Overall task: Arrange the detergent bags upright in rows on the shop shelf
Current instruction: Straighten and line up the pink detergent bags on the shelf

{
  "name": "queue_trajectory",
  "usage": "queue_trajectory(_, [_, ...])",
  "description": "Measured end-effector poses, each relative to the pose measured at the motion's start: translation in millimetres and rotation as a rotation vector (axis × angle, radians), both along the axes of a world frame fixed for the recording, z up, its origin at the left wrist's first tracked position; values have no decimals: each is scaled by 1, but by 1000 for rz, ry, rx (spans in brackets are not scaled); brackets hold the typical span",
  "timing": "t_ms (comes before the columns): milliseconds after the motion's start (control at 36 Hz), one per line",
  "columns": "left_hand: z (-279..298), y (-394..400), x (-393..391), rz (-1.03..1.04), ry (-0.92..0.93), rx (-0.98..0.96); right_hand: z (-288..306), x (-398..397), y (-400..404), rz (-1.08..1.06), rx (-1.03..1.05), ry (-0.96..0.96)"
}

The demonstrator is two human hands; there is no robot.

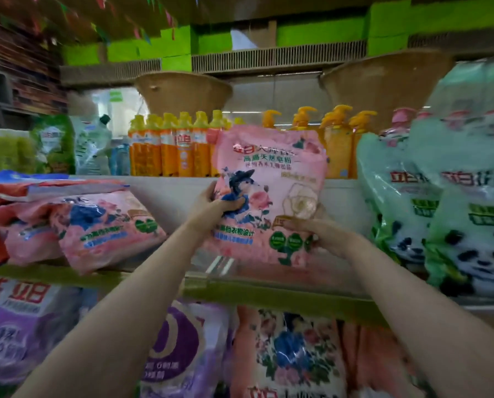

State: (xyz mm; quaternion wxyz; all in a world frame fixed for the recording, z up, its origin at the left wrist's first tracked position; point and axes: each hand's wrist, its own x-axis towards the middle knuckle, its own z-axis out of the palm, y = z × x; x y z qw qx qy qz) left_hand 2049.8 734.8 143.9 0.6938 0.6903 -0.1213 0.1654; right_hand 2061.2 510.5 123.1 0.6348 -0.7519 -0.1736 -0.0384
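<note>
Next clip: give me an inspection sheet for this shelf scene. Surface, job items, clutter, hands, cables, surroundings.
Surface: middle shelf with a bare gap in its centre.
Job's things: pink detergent bag held upright over the gap; pink bags lying flat at left; green panda bags standing at right.
Clutter: nothing seen.
Grippers: left hand grips the held bag's left side, fingers curled into the plastic; right hand grips its lower right edge.
Cables: nothing seen.
Surroundings: orange bottles on the shelf behind; purple bags and floral bags on the shelf below.
</note>
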Motion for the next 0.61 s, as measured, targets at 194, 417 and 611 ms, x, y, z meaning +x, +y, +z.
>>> queue_trajectory(194, [-1, -49, 47, -17, 30, 133, 9, 13, -41, -179, -40, -87])
queue_trajectory(417, [-30, -78, 125, 12, 64, 202, -2, 56, -70, -260, -145, -83])
queue_trajectory(611, [-23, -88, 142, 55, 40, 258, -9, 91, -77, -312, -155, -46])
